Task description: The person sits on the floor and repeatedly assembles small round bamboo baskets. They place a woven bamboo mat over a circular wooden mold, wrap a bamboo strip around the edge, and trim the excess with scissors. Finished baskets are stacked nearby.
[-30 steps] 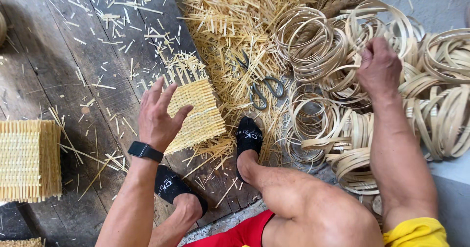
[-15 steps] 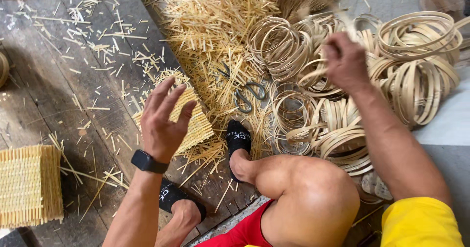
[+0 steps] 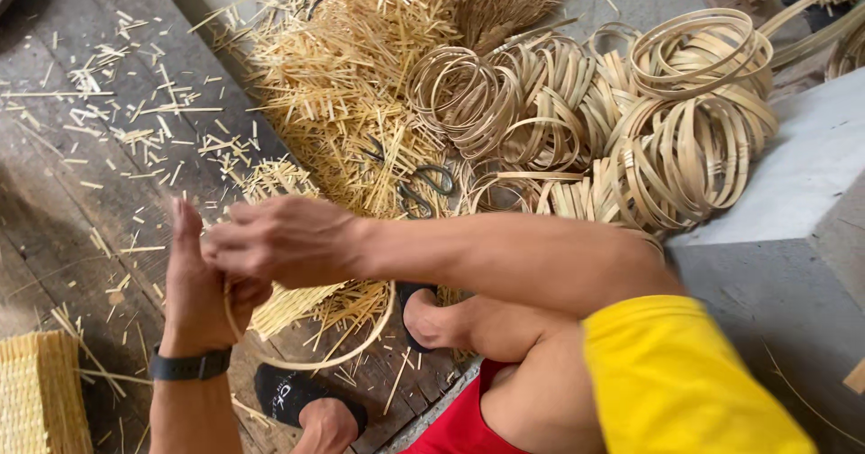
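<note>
The right hand (image 3: 279, 238) has come back from the pile of rings (image 3: 685, 121) with one bamboo ring (image 3: 315, 359); both it and the left hand (image 3: 203, 283) now grip this ring over the woven mat (image 3: 288, 301).

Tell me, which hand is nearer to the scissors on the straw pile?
Right. The right hand is just below-left of the scissors; the left hand is lower and further left, both gripping a bamboo ring.

My left grip (image 3: 200, 283) and right grip (image 3: 279, 238) meet at near left, both on a bamboo hoop (image 3: 315, 350) hanging over the plank floor (image 3: 81, 193). Behind them lies the woven piece (image 3: 288, 296), farther back the splint pile (image 3: 342, 85) with scissors (image 3: 419, 188) on it. Stacked hoops (image 3: 667, 130) lie far right; a woven basket (image 3: 40, 395) sits near left.
</note>
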{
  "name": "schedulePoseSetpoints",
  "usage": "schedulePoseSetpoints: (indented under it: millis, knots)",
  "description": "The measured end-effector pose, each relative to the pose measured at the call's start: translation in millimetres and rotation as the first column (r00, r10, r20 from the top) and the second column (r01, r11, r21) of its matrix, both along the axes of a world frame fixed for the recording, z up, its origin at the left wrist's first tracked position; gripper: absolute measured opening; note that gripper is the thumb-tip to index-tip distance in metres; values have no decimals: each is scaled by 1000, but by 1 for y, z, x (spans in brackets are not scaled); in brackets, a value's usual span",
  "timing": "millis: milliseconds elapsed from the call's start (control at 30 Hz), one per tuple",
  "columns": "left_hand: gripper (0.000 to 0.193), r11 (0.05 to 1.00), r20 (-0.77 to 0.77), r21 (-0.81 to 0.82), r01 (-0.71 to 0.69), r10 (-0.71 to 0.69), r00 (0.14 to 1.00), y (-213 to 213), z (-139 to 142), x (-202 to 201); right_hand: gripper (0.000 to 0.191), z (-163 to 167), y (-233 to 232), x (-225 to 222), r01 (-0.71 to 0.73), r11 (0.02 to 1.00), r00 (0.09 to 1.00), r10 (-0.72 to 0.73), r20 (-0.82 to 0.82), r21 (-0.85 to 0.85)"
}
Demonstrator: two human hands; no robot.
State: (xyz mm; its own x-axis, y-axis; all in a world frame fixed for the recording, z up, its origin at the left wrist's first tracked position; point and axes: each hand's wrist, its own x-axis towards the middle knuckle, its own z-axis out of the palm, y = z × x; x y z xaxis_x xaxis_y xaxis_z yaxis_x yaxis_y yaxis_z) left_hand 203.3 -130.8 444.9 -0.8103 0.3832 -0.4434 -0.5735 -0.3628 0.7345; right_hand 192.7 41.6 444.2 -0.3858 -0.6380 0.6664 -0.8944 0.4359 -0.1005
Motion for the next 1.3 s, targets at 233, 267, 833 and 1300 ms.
schedulePoseSetpoints:
  millis: [233, 267, 833, 1300]
  knots:
    - [67, 880, 83, -420, -223, 282, 956, -7, -41, 11, 17, -55, -39, 5, 128, 991, 975, -132, 177, 35]
    - [65, 929, 79, -294, -223, 256, 963, -7, -46, 8, 18, -58, -37, 2, 136, 989, 975, -144, 169, 54]
    - [23, 970, 175, -10, -242, 241, 955, -56, -88, -54, 38, -99, 33, -52, 680, 570, -181, 739, 649, -460]
    - [14, 847, 181, -184, -498, 527, 830, -76, -154, -50, 21, -138, 24, -55, 602, 788, -97, 233, 968, -130]
